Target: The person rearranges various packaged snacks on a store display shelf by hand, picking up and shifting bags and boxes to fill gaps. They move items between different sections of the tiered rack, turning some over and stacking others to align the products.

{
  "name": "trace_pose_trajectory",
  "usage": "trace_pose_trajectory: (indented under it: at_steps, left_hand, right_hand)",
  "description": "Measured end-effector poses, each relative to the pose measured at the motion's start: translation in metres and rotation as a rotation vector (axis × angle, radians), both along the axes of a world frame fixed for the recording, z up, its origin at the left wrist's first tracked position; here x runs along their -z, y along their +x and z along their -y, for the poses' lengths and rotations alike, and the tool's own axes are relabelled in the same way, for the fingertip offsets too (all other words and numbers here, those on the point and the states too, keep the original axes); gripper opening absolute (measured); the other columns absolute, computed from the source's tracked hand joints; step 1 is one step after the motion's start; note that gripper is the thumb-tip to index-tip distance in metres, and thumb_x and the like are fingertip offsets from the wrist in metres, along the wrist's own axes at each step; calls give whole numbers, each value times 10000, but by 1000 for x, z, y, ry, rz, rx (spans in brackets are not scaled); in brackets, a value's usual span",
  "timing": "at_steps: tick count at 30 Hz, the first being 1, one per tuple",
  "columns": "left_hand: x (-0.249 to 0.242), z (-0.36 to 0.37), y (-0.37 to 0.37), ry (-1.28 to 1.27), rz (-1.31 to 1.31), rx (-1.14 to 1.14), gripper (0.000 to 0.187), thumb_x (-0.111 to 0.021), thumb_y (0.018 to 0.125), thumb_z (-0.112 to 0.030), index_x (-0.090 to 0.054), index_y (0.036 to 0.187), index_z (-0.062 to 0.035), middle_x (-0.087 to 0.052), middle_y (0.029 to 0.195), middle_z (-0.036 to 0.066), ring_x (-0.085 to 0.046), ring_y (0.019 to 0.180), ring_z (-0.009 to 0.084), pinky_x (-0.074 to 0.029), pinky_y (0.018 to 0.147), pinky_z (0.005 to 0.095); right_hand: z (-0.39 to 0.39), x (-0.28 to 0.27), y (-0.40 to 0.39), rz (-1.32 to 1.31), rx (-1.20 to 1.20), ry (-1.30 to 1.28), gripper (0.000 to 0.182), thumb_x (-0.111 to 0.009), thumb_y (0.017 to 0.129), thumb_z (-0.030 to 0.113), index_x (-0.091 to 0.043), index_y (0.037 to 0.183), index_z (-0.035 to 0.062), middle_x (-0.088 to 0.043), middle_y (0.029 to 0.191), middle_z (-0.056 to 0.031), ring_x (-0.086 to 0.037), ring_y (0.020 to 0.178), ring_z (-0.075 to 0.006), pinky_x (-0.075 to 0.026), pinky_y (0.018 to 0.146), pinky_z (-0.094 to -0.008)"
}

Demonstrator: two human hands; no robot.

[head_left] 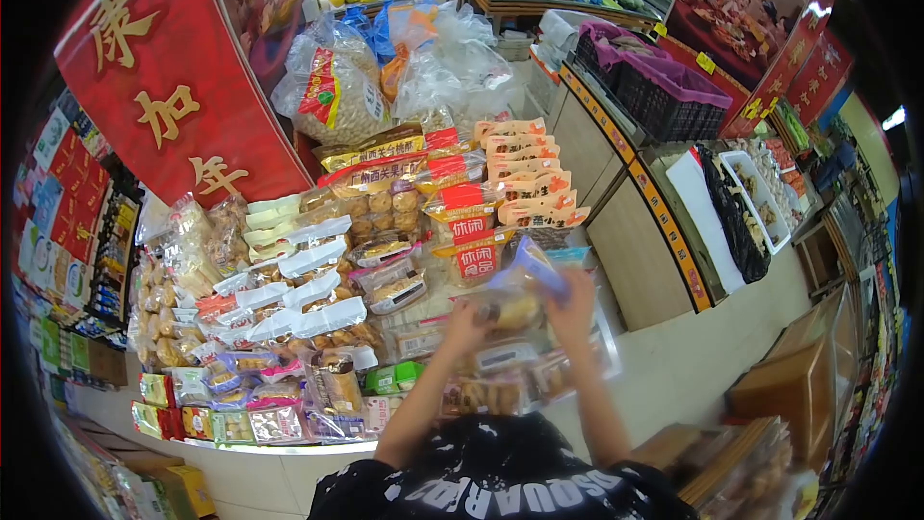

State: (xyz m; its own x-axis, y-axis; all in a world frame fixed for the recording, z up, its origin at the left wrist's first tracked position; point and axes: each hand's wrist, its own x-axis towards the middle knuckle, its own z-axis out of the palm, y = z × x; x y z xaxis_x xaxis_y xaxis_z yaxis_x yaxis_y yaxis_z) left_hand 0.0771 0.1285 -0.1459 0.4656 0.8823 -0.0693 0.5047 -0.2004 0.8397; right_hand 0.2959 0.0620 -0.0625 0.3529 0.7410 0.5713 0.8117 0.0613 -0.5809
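Note:
Both my hands hold one clear plastic food packet (pixel 515 303) with a purple-blue top and yellowish contents, blurred by motion. My left hand (pixel 467 325) is closed on its lower left side. Up at its right end, my right hand (pixel 575 297) grips the purple part. Beneath the packet lie clear trays of packaged food (pixel 505 356) at the display's near right corner. Just beyond it stands a bag with a red and orange label (pixel 474 258). Left of my left hand are packs of small cakes (pixel 395 291).
Rows of white-topped snack bags (pixel 313 294) cover the display's left part. Large sacks of nuts (pixel 337 101) stand behind. To the right is a wooden counter (pixel 630 221) with black crates (pixel 669 91). A cardboard box (pixel 784 385) sits at lower right. A red banner (pixel 168 77) rises at left.

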Motion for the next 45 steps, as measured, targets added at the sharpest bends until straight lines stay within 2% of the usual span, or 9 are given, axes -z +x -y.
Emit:
trace_pose_trajectory:
  at_steps: [5,8,13,20,26,28,31,39,45]
  left_hand:
    - [-10,49,-74,120,135,172,450,-736,767,12,-645,1200,-73,-616,1277,153,-568,1226,315,-427,1064,391]
    - [-22,62,-102,-57,337,-68,455,-696,809,53,-619,1242,-60,-655,1224,84,-605,1146,209,-465,1024,353]
    - [-22,47,-119,-293,595,-283,367,-668,904,8,-590,1261,-24,-675,1093,61,-665,945,147,-536,845,287]
    - [-53,-15,-58,-286,580,-187,406,-688,888,-61,-596,1283,-66,-673,1028,44,-645,892,123,-529,765,271]
    - [-26,-30,-12,-251,108,197,488,-764,791,-158,-645,1264,-123,-680,1187,96,-648,1049,250,-519,922,359]
    - [26,-9,-11,263,-109,462,520,-738,768,-149,-641,1278,-123,-680,1187,135,-554,1219,331,-431,1064,428]
    - [18,16,-15,109,-36,370,506,-718,732,-126,-669,1236,-122,-676,1198,138,-456,1323,359,-346,1143,445]
    - [-43,-5,-33,-258,-99,419,473,-625,795,-286,-677,1220,-86,-724,1069,168,-683,986,345,-526,903,418]
    - [3,-32,-37,-205,-451,69,507,-604,841,-400,-664,1216,-64,-718,1056,206,-686,932,377,-526,875,439]
  right_hand:
    - [-25,36,-10,-133,-157,-202,641,-814,668,106,-566,1258,76,-553,1305,-177,-466,1287,-391,-356,1108,-489]
    - [-33,94,-18,360,-389,-442,732,-822,701,284,-544,1358,124,-498,1427,-157,-353,1392,-419,-329,1129,-552]
    - [13,116,-29,-45,-324,-374,572,-812,721,356,-668,1234,144,-476,1446,-168,-327,1398,-446,-330,1125,-563]
    - [72,63,-32,-192,-468,-677,293,-738,778,119,-713,1065,63,-663,1133,-158,-600,1095,-371,-484,950,-421]
    - [104,-30,-14,-376,-211,-605,241,-667,886,69,-715,1120,43,-716,1065,-86,-678,906,-166,-541,780,-313]
    - [107,-55,1,-484,-180,-566,260,-664,880,63,-708,1135,40,-714,1083,-118,-682,960,-199,-537,838,-335]
    - [84,-79,0,-670,-146,-398,269,-652,879,39,-695,1143,15,-711,1103,-154,-674,1040,-204,-526,904,-341]
    - [-3,58,-32,6,-177,-26,232,-710,803,43,-721,1032,82,-663,1120,-124,-565,1154,-392,-460,1011,-470]
    - [20,82,-33,150,-331,-504,193,-734,781,150,-727,970,111,-680,1007,-116,-570,1079,-396,-486,895,-496]
